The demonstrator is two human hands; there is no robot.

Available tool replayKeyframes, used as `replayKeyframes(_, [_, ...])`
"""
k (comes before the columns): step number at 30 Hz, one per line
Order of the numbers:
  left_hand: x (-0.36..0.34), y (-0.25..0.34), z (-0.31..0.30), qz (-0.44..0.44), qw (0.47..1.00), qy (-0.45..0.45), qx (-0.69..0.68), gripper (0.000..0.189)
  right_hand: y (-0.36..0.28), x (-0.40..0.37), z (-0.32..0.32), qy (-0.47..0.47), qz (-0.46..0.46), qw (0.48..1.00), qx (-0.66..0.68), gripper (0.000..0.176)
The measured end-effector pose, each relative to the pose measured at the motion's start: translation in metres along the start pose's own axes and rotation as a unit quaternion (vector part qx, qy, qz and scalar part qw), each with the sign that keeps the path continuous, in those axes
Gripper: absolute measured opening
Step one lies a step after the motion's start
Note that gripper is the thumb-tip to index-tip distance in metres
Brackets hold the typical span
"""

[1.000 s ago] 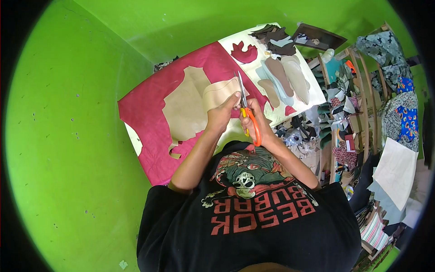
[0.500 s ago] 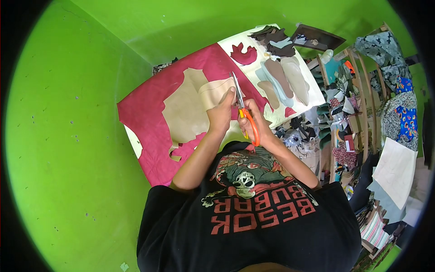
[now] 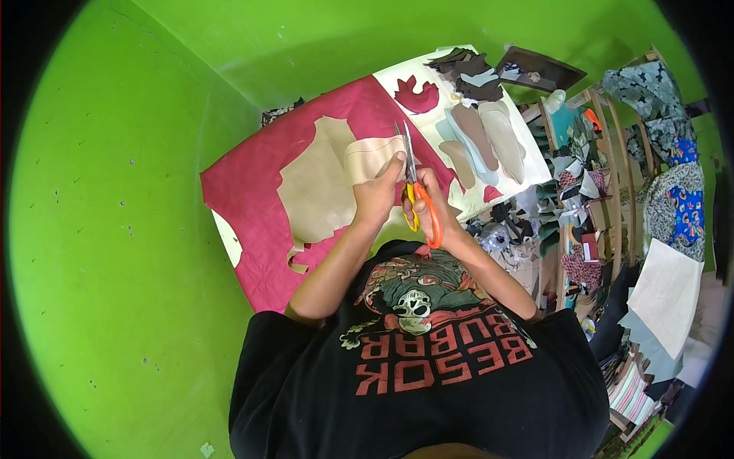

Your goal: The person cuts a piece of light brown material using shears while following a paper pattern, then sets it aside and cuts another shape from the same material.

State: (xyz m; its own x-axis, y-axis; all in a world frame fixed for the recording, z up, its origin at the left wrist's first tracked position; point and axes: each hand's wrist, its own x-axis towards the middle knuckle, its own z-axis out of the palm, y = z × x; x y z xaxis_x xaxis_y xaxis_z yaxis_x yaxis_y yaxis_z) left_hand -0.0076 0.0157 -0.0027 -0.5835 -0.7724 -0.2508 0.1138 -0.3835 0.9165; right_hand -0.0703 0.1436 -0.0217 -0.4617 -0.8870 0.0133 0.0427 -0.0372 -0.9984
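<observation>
My right hand (image 3: 430,200) is closed round the orange and yellow handles of a pair of scissors (image 3: 410,164). Their blades stand slightly apart and point away from me, at the right edge of a beige leather piece (image 3: 368,157). My left hand (image 3: 380,191) pinches that piece, thumb on top; a thin line curves across it. Beneath lies a larger tan leather sheet (image 3: 317,187) with an irregular outline, on top of dark red leather (image 3: 241,187). The fingertips under the piece are hidden.
On the table's white surface (image 3: 511,181) to the right lie grey and brown sole-shaped pieces (image 3: 501,138), a red scrap (image 3: 417,95) and a dark pile of scraps (image 3: 462,73). Wooden shelving (image 3: 612,176) crammed with material stands further right. A green wall (image 3: 130,229) rises at left.
The scissors' blades have gone from nearly closed to slightly apart. Both hands and the beige leather piece have shifted a little to the right in view.
</observation>
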Motion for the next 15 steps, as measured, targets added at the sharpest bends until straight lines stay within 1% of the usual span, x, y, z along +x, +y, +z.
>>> replayKeyframes(3, [0.0,0.002,-0.004,0.022,1.0,-0.011,-0.005,0.023,-0.002,-0.001,-0.001,-0.017,0.012,0.999,0.037,0.089])
replayKeyframes(6, [-0.004,0.01,-0.005,0.031,0.999,-0.005,-0.015,0.025,-0.007,0.002,-0.001,-0.013,0.004,1.0,0.008,0.09])
replayKeyframes(9, [-0.005,0.009,-0.007,0.008,1.0,-0.011,-0.026,0.025,0.004,0.004,-0.001,-0.008,0.003,1.0,-0.001,0.091])
replayKeyframes(12, [-0.005,0.005,-0.011,0.027,0.999,-0.007,-0.022,0.021,0.005,0.003,-0.004,-0.026,0.016,1.0,0.003,0.09])
replayKeyframes(14, [-0.005,0.007,-0.014,0.015,0.998,-0.053,0.012,0.019,0.004,0.003,-0.004,-0.029,0.017,0.999,0.004,0.089])
replayKeyframes(15, [-0.004,0.006,-0.014,0.015,0.998,-0.053,0.012,0.019,0.003,0.003,-0.004,-0.031,0.018,0.999,0.005,0.088])
